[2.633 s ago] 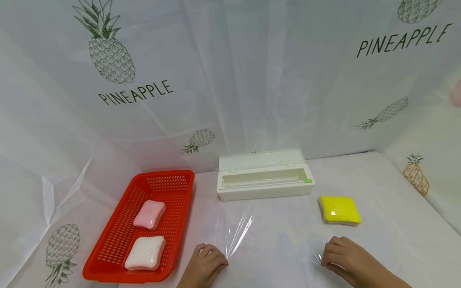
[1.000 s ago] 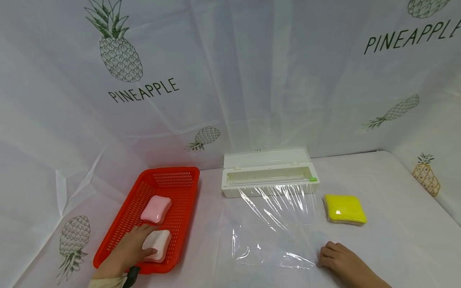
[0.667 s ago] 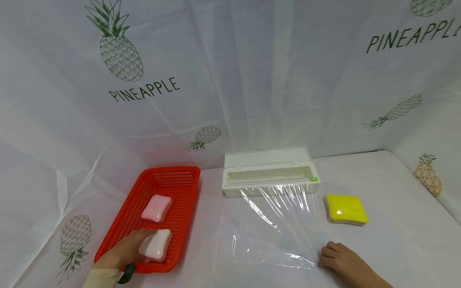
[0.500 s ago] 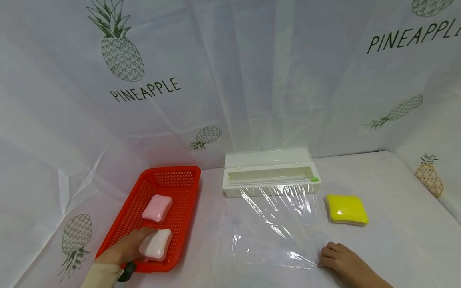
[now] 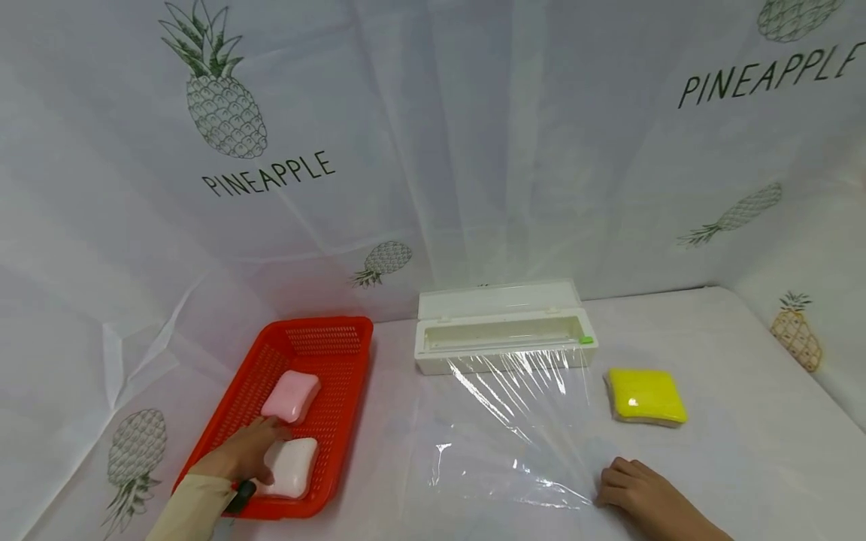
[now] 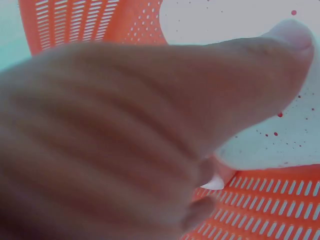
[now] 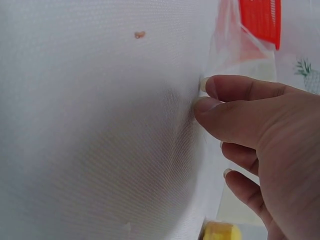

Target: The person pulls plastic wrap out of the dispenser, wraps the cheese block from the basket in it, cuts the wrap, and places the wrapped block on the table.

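Observation:
My left hand [image 5: 246, 453] is inside the red basket [image 5: 358, 391] and grips the left side of a white, speckled, sponge-like block [image 5: 292, 466]. Its thumb [image 6: 240, 85] lies across the block's face in the left wrist view; most of the other fingers are hidden. A pink block [image 5: 291, 396] lies just beyond it in the basket. Clear plastic wrap [image 5: 504, 458] stretches from the white wrap dispenser [image 5: 433, 367] toward me. At its near right corner my right hand [image 5: 639, 496] pinches the film between thumb and index finger, close to the table.
A yellow block [image 5: 647, 396] with a greyish underside sits on the white-covered table, beyond my right hand. Behind the dispenser's raised lid [image 5: 497, 299], a white curtain [image 5: 467, 150] with pineapple prints rises along the back and sides.
My left hand has let go of the film and gone left into the basket to the white block. The film now spreads from the dispenser. My right hand has stayed at its corner.

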`<state>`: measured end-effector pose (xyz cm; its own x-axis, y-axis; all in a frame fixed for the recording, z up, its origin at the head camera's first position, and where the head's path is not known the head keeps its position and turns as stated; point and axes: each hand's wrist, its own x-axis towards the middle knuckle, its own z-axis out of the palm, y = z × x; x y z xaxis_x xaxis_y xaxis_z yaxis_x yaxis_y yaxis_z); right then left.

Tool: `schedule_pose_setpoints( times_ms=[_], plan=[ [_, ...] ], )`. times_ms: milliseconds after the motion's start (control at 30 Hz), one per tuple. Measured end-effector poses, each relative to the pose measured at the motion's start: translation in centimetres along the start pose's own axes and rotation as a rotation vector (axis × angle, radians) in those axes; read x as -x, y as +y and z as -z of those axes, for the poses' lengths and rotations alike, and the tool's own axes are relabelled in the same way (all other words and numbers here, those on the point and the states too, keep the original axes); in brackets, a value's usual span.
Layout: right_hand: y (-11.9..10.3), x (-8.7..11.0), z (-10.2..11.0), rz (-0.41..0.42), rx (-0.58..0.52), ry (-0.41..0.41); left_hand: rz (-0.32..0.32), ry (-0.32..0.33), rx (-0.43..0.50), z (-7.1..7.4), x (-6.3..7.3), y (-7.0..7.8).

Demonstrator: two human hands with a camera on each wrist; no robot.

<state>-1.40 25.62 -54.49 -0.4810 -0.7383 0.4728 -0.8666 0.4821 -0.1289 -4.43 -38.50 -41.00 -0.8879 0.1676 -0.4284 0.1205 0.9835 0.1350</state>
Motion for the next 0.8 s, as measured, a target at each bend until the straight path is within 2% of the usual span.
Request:
schedule_pose_setpoints(
  times_ms=[133,300,400,500,600,700,800],
  plan=[
    [0.0,0.1,-0.1,0.021,0.016,0.025,0.01,0.03,-0.004,0.0,0.1,0.1],
    [-0.2,0.0,0.1,-0.015,0.013,-0.003,0.048,0.033,0.033,0.0,0.1,0.2],
    [-0.3,-0.1,0.2,-0.032,0.015,-0.019,0.052,0.079,-0.004,0.2,0.4,0.2],
    [-0.4,-0.1,0.3,-0.043,0.013,-0.035,0.025,0.177,-0.084,0.6,1.0,0.5],
    [-0.4,-0.2,0.3,-0.046,0.008,-0.049,-0.026,0.32,-0.153,1.1,2.2,1.2],
    [-0.4,-0.2,0.2,-0.027,0.014,-0.036,-0.084,0.487,-0.218,1.9,3.5,2.7],
    [-0.2,-0.2,0.1,-0.002,0.025,-0.018,-0.14,0.648,-0.257,3.0,4.4,4.9]
  ],
)
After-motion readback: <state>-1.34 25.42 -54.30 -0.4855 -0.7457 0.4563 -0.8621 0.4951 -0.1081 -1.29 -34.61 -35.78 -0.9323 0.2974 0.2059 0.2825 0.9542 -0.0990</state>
